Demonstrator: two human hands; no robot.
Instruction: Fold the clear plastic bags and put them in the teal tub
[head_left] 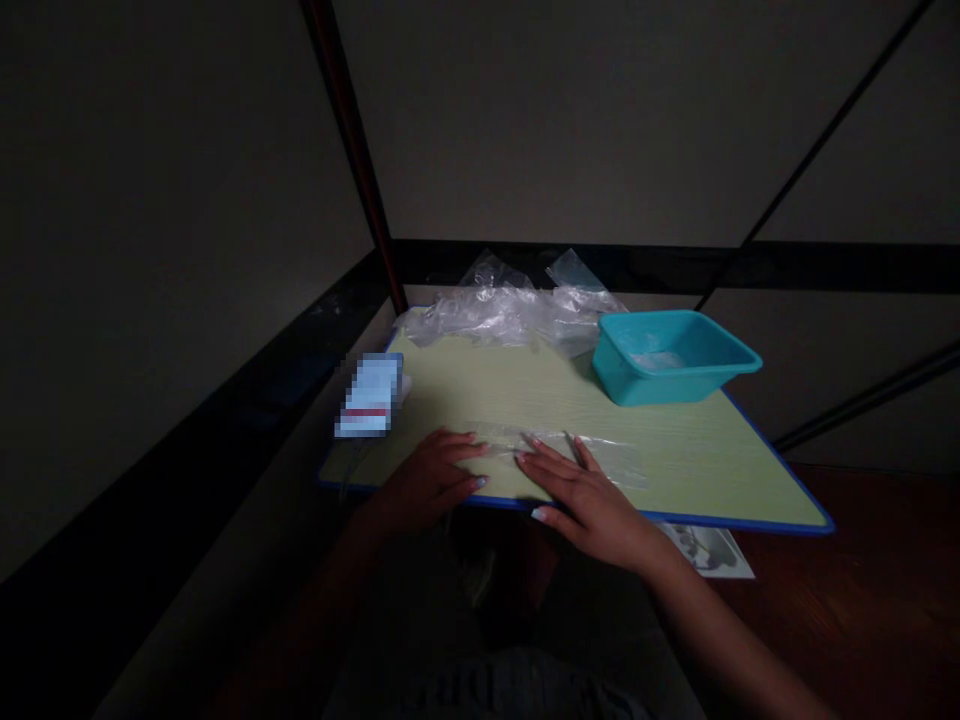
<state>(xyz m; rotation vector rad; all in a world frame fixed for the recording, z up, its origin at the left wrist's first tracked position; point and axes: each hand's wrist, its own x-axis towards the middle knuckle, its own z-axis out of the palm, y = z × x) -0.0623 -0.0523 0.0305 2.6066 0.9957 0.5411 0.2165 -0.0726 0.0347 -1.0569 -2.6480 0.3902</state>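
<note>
A clear plastic bag (600, 455) lies flat on the pale green table (675, 450) near its front edge. My left hand (431, 480) rests on the table at the bag's left end, fingers stretched out flat. My right hand (585, 495) lies flat on the bag's middle, fingers spread and pressing it down. Neither hand grips anything.
A teal plastic basin (671, 355) stands at the back right of the table. A heap of crumpled clear plastic bags (510, 310) lies along the far edge. A phone (370, 397) sits at the left edge. Paper (709, 550) lies on the floor under the table's front.
</note>
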